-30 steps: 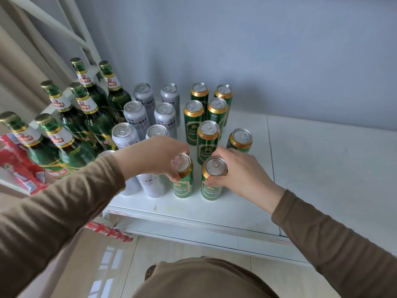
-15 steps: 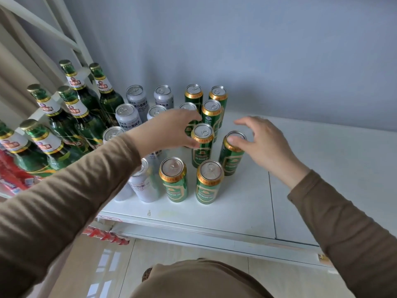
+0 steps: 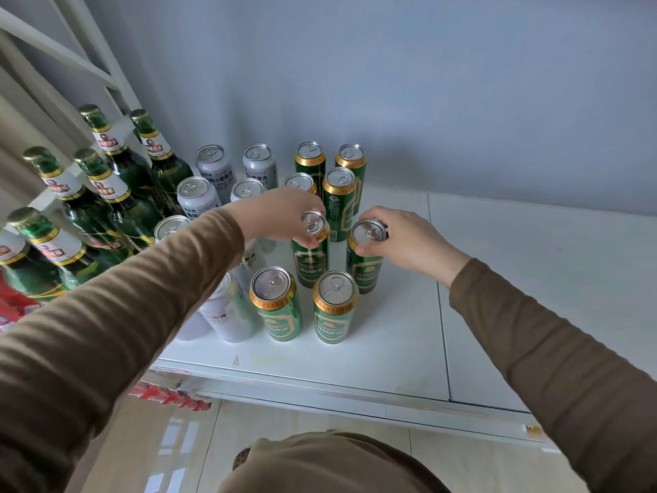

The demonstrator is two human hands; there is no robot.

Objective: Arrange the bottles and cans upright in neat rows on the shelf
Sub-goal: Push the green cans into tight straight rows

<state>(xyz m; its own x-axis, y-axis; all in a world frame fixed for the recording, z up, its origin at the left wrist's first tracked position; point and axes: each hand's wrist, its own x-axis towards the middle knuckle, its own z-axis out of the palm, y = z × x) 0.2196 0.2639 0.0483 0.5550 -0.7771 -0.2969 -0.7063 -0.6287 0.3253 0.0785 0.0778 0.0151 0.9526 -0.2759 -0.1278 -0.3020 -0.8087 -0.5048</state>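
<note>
On the white shelf top (image 3: 409, 350) stand eight green-and-gold aluminium cans, six green glass bottles (image 3: 117, 193) at far left, and at least seven silver cans (image 3: 199, 197), some hidden by the sleeve. The left hand (image 3: 281, 217) pinches the rim of one upright green can (image 3: 310, 257); the right hand (image 3: 409, 238) grips the rim of its right neighbour (image 3: 364, 265). Two more green cans (image 3: 281, 307) stand nearest.

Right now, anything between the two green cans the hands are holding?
No. In the head view, only bare white shelf shows between the left hand's can and the right hand's can.
</note>
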